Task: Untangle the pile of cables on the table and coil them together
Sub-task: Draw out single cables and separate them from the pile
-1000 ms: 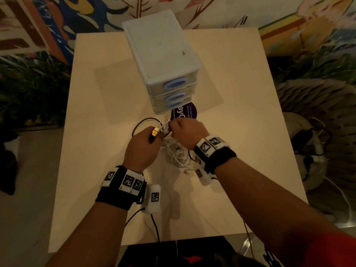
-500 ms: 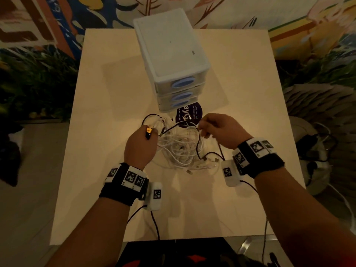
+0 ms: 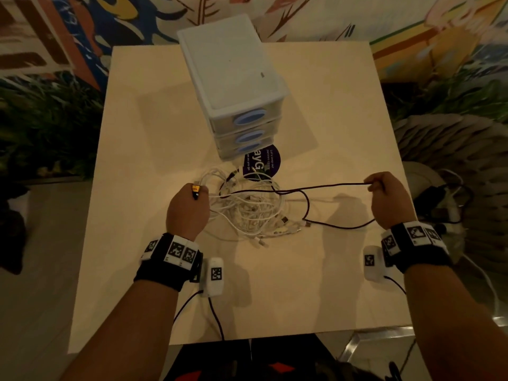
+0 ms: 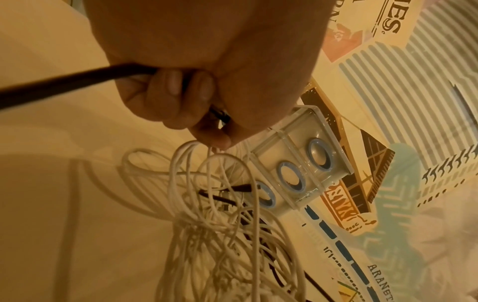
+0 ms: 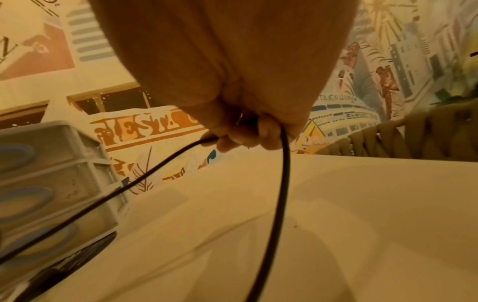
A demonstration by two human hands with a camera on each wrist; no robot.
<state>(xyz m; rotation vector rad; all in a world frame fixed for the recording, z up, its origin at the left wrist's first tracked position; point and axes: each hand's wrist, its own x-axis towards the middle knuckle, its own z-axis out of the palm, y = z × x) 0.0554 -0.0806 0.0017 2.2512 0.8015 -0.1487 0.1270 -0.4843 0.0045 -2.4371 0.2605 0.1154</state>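
Note:
A tangle of white cables [image 3: 253,213] lies mid-table [image 3: 154,149]. My left hand [image 3: 198,193] sits at its left edge, fist curled round a yellow-and-black plug [image 3: 195,188] and pinching several white loops [image 4: 191,169]; a dark cable [image 4: 64,83] runs through that fist [image 4: 207,130]. My right hand [image 3: 375,185] is far to the right, raised a little, gripping a black cable [image 3: 324,185] that stretches taut back into the pile. Below this hand [image 5: 248,139] the black cable [image 5: 282,183] hangs down in a slack loop, its free end [image 3: 308,223] by the pile.
A white three-drawer box [image 3: 233,86] with blue handles stands behind the pile, a round purple sticker [image 3: 265,162] at its foot. The table's right edge is close to my right wrist. A woven chair [image 3: 453,149] stands right of the table. Camera leads [image 3: 217,320] trail off the front edge.
My right hand has swung from the pile far out to the right, drawing the black cable out taut. The left hand has stayed at the pile's left edge, still holding the plug.

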